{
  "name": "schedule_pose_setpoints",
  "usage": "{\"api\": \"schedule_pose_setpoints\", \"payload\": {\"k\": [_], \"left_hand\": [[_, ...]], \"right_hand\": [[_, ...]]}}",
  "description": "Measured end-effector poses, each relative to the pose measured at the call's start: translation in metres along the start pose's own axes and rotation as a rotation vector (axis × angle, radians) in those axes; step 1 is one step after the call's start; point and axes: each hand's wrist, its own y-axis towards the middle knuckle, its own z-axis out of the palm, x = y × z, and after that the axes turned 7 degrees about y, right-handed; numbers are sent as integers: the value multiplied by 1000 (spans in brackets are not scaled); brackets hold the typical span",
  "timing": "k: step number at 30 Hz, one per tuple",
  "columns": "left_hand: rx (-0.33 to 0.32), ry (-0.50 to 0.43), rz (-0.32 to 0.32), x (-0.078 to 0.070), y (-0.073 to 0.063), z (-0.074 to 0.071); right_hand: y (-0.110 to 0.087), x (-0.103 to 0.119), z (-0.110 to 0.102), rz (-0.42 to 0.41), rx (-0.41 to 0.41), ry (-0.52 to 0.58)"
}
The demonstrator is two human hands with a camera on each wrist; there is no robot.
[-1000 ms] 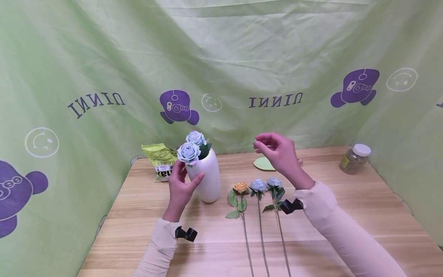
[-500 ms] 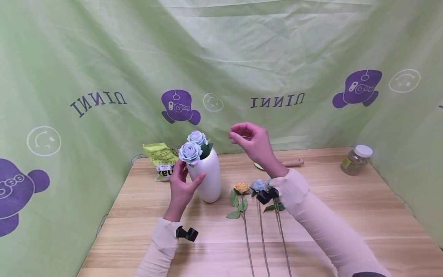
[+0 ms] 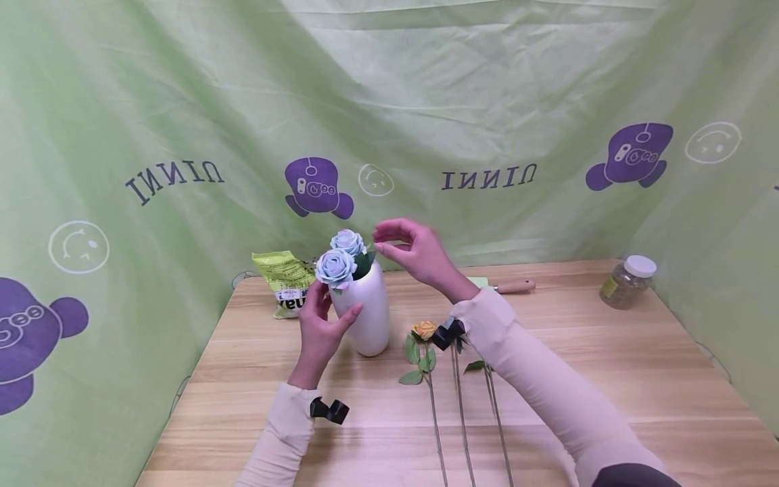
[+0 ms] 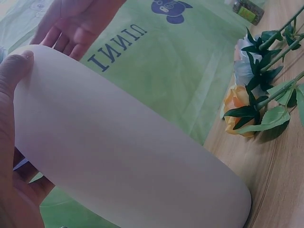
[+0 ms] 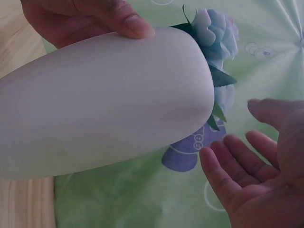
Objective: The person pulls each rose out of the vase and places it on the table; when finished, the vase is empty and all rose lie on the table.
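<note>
A white vase [image 3: 368,311] stands on the wooden table with two blue roses [image 3: 336,266] and green leaves at its mouth. My left hand [image 3: 319,338] grips the vase near the rim, with the thumb on the near side, as the left wrist view also shows. My right hand [image 3: 416,250] hovers beside the rim, close to the leaves. In the right wrist view its fingers [image 5: 237,166] are spread and bent a little, with nothing between them and a gap to the leaves. The flower stems inside the vase are hidden.
An orange rose [image 3: 424,329] and blue roses [image 4: 244,69] lie right of the vase, stems towards me; my right wrist partly covers them. Behind are a green snack bag [image 3: 286,277], a wooden-handled tool [image 3: 516,287] and a white-lidded jar [image 3: 627,283]. Green cloth [image 3: 487,81] hangs behind the table.
My right hand has moved left from above the wooden-handled tool to the vase's mouth. The left hand keeps its grip on the vase, and the roses in it stay put.
</note>
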Motion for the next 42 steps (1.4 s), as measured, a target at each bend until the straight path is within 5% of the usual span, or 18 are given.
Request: {"api": "schedule_pose_setpoints", "payload": {"k": [15,27,33,42], "left_hand": [[3,-9,-9,0,1,0],[2,0,-6,-1,2,1],[-1,-7,-8,0,1,1],[-6,-17,-8,0,0,1]], "right_hand": [[21,-11,7,87,237,113],[32,-10,14,68,357,36],[33,-9,18,47,379,-19],[34,-11,25,76,322,47]]}}
